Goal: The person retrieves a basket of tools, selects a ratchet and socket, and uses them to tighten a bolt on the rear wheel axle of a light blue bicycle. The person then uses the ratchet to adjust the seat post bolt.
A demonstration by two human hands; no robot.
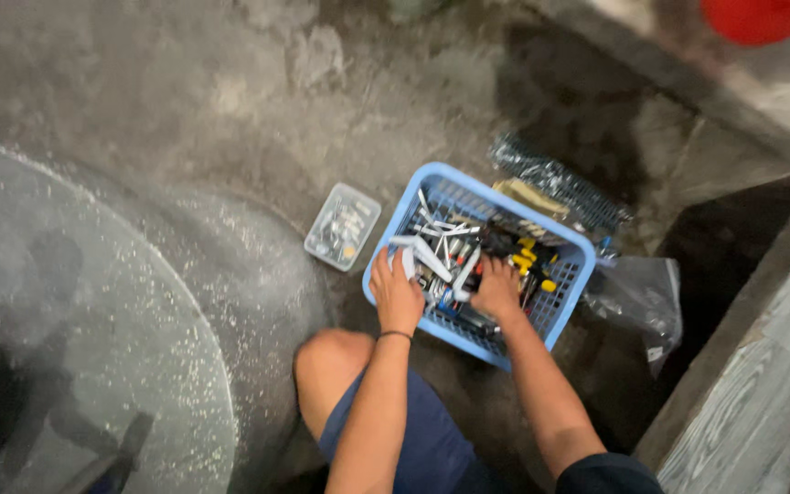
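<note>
A blue plastic basket sits on the concrete floor in front of me, filled with several hand tools: white-handled ones and yellow-and-black-handled ones. My left hand rests on the basket's near-left rim, fingers over a white-handled tool. My right hand reaches into the basket's middle, fingers down among the tools. Blur hides whether either hand grips anything. My bare knee and blue shorts are below.
A small clear plastic box of small parts lies left of the basket. A dark mesh piece and a clear plastic bag lie to its right. A round glass tabletop fills the left. A wooden ledge runs at right.
</note>
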